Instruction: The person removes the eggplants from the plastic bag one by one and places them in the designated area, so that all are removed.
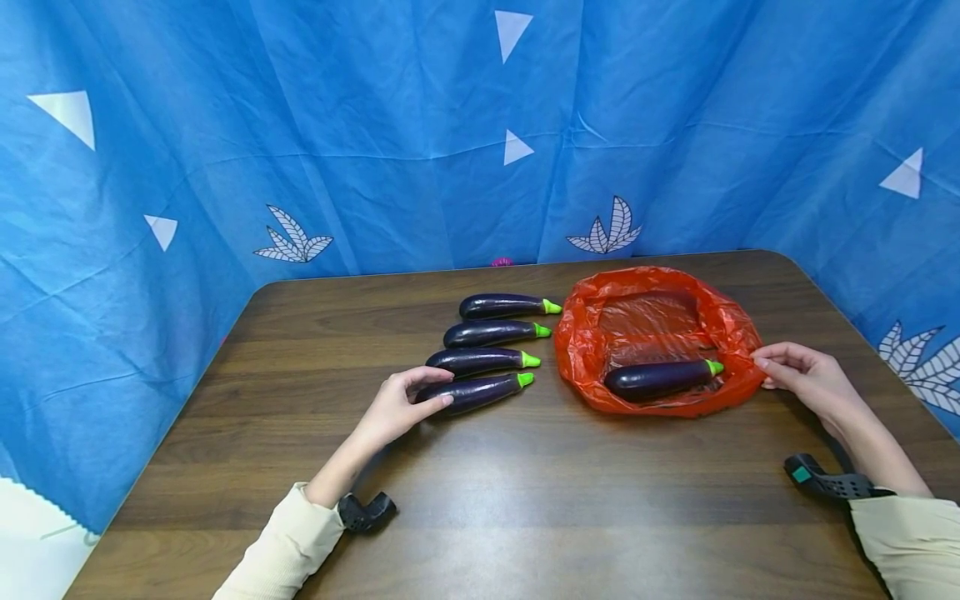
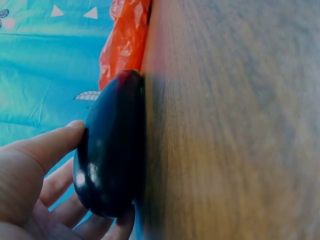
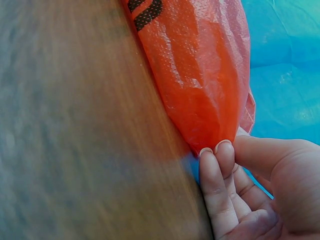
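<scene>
My left hand (image 1: 399,405) grips the blunt end of the nearest eggplant (image 1: 483,392), thumb on the near side and fingers on the far side. In the left wrist view, the thumb presses the dark glossy eggplant (image 2: 112,145), and the fingers curl behind it, partly hidden. A red plastic bag (image 1: 576,354) lies with its mouth spread wide, one eggplant (image 1: 656,379) inside it. At the bag's right edge, my right hand (image 1: 813,379) pinches the rim. The right wrist view shows thumb and fingertips closed on the gathered red plastic (image 3: 210,115).
Beyond the gripped eggplant lie three more eggplants in a row, the farthest (image 1: 501,306) near the table's back edge. All their green stems point toward the bag. A blue patterned cloth (image 1: 420,125) hangs behind the brown wooden table (image 1: 525,517).
</scene>
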Tool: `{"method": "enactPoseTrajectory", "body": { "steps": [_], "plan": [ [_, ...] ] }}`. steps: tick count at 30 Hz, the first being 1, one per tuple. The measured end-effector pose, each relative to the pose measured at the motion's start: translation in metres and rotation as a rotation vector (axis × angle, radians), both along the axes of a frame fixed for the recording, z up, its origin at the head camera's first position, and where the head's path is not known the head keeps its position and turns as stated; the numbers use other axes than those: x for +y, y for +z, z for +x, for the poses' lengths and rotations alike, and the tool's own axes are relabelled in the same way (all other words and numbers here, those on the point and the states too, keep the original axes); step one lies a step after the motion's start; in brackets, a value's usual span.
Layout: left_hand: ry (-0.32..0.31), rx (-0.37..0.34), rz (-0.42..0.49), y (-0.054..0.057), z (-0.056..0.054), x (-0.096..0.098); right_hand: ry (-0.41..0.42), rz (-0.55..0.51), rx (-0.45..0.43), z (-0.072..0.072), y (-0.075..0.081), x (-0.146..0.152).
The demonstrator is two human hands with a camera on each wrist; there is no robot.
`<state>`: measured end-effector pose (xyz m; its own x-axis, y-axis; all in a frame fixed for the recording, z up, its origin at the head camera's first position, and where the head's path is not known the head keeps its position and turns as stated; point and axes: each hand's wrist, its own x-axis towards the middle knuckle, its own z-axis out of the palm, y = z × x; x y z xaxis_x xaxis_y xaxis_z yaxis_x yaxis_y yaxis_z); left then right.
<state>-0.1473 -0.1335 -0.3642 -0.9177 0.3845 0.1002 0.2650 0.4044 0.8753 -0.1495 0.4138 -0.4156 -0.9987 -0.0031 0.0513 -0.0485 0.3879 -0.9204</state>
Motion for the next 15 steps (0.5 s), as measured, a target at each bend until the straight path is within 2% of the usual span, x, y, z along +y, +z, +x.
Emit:
{"method": "enactPoseTrajectory", "body": {
  "steps": [12,15],
  "plan": [
    [0.009,0.043,-0.037,0.005,0.002,-0.007,0.001,-0.001,0.011,0.0,-0.001,-0.001],
    [0.028,0.06,-0.039,-0.004,-0.003,-0.014,-0.002,0.006,0.008,0.0,-0.001,0.0]
  ]
}}
